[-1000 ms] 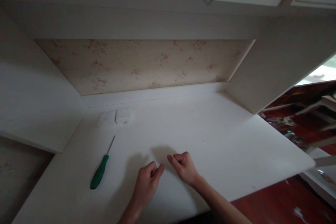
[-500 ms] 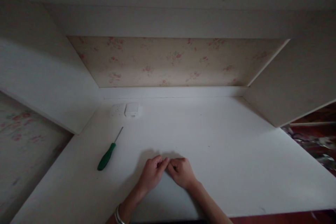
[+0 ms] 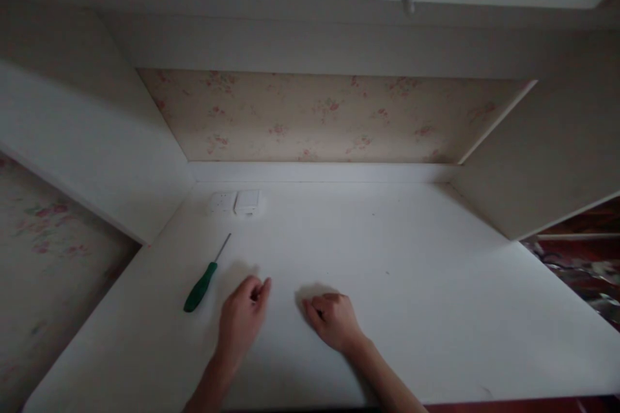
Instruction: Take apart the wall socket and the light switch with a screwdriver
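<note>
- Left hand [image 3: 241, 319]: bare, with rounded knuckles and a slim thumb [image 3: 264, 292].
- Right hand [image 3: 335, 321]: bare, its knuckles likewise rounded.
- Left forearm [image 3: 212, 379]: slender, uncovered as far as it shows.
- Right forearm [image 3: 382, 371]: equally bare, narrowing toward the wrist [image 3: 356, 342].

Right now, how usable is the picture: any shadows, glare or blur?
Head view: dim light, no strong glare on the white tabletop; soft shadows beside the left hand and right hand. Head view, right edge: clutter too smeared to identify.
</note>
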`<state>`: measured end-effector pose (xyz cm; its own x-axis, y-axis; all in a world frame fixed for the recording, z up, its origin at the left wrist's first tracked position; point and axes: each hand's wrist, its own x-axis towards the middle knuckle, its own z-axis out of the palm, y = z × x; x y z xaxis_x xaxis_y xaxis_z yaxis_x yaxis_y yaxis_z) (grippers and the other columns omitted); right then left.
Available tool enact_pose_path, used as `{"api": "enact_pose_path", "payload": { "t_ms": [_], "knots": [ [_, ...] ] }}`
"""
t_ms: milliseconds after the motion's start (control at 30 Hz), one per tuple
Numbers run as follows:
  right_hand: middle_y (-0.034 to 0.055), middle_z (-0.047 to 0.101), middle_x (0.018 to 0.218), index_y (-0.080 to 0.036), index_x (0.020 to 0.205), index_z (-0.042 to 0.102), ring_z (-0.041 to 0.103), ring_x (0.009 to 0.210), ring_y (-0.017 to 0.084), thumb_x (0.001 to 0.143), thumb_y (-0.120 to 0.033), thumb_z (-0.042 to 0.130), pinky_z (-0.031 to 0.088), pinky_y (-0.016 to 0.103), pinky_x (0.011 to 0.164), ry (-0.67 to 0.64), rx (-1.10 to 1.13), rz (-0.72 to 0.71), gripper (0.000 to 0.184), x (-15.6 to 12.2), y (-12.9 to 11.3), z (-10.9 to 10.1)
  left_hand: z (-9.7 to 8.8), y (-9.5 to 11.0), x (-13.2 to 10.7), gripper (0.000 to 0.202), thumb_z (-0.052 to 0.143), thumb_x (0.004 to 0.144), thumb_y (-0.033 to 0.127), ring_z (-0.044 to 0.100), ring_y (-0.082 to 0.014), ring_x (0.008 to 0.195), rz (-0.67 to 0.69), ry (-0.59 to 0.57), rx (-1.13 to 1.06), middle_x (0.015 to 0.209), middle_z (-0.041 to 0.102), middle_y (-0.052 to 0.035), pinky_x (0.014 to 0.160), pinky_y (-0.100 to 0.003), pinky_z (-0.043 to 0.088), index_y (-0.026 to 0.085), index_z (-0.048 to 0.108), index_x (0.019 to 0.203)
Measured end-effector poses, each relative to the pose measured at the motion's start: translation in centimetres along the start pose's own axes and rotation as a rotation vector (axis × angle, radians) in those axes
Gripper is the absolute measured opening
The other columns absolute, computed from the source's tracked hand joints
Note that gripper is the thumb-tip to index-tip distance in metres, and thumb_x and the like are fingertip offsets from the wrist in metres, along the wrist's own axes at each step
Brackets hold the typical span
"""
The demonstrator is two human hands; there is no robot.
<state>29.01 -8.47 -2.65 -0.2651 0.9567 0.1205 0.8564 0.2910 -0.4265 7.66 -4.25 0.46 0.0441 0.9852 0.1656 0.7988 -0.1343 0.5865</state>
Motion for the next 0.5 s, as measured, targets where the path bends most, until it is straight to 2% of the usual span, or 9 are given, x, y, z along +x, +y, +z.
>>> {"api": "enact_pose_path", "payload": {
  "t_ms": [67,100,167,233,267,300,400,500],
  "knots": [
    [0.0017,0.062,0.057,-0.022,0.059,0.060,0.057,0.055,0.013,0.096,-0.038,0.035,0.032,0.025,0.056,-0.019,0.005,0.037,0.047,0.1,-0.1,0.1,-2.7,-3.1,1.7,0.032,0.043,0.087,0.047,0.054,-0.0191,0.070,-0.029,0.203,0.237,0.075,0.058,-0.0046,0.069,-0.029,0.040,0.019,0.052,0.074],
    [0.0017,0.062,0.058,-0.022,0.060,0.060,0.058,0.056,0.014,0.096,-0.040,0.034,0.032,0.026,0.056,-0.023,0.011,0.082,0.048,0.4,-0.2,0.2,-3.9,-4.8,2.5,0.034,0.043,0.086,0.048,0.056,-0.0237,0.081,-0.020,0.240,0.345,0.087,0.061,-0.0093,0.078,-0.033,0.041,0.017,0.056,0.084],
    [0.0013,0.063,0.061,-0.022,0.065,0.061,0.059,0.058,0.015,0.096,-0.041,0.033,0.033,0.025,0.055,-0.039,0.037,0.179,0.045,1.8,-0.6,-0.1,-5.5,-7.6,3.6,0.047,0.048,0.081,0.052,0.055,-0.0302,0.097,-0.021,0.185,0.503,0.106,0.060,-0.0150,0.087,-0.039,0.040,0.012,0.057,0.105],
    [0.0011,0.066,0.072,-0.023,0.081,0.063,0.061,0.064,0.015,0.094,-0.041,0.038,0.035,0.025,0.056,-0.070,0.069,0.201,0.033,4.7,-1.2,-0.8,-6.1,-9.6,4.0,0.051,0.047,0.082,0.050,0.054,-0.0297,0.101,-0.042,0.059,0.562,0.114,0.058,-0.0144,0.089,-0.039,0.041,0.013,0.054,0.117],
    [0.0018,0.067,0.082,-0.022,0.092,0.061,0.062,0.071,0.016,0.091,-0.039,0.045,0.038,0.025,0.060,-0.078,0.075,0.146,0.024,6.7,-1.7,-1.3,-6.0,-10.2,3.9,0.048,0.046,0.084,0.046,0.055,-0.0280,0.100,-0.048,0.007,0.567,0.115,0.058,-0.0132,0.088,-0.037,0.042,0.014,0.053,0.120],
    [0.0032,0.066,0.094,-0.022,0.102,0.059,0.061,0.080,0.016,0.088,-0.039,0.050,0.041,0.024,0.065,-0.082,0.071,0.079,0.024,9.1,-2.2,-1.8,-5.8,-10.7,3.6,0.045,0.044,0.086,0.043,0.056,-0.0262,0.098,-0.046,-0.025,0.566,0.114,0.059,-0.0121,0.087,-0.035,0.042,0.015,0.053,0.121],
    [0.0126,0.049,0.127,-0.017,0.127,0.045,0.054,0.106,0.023,0.082,-0.047,0.056,0.042,0.032,0.085,-0.091,-0.041,-0.017,0.055,17.2,-4.4,-3.0,-4.9,-11.2,2.3,0.037,0.039,0.090,0.033,0.059,-0.0244,0.091,-0.009,0.026,0.571,0.106,0.062,-0.0123,0.086,-0.035,0.043,0.014,0.055,0.118],
    [0.0158,0.028,0.144,-0.019,0.138,0.033,0.035,0.125,0.035,0.075,-0.053,0.062,0.035,0.048,0.096,-0.100,-0.084,-0.077,0.077,24.9,-7.1,-2.7,-4.0,-11.6,1.2,0.038,0.037,0.091,0.030,0.059,-0.0265,0.091,0.006,0.154,0.546,0.101,0.062,-0.0155,0.084,-0.037,0.044,0.008,0.056,0.114]
  ]
}}
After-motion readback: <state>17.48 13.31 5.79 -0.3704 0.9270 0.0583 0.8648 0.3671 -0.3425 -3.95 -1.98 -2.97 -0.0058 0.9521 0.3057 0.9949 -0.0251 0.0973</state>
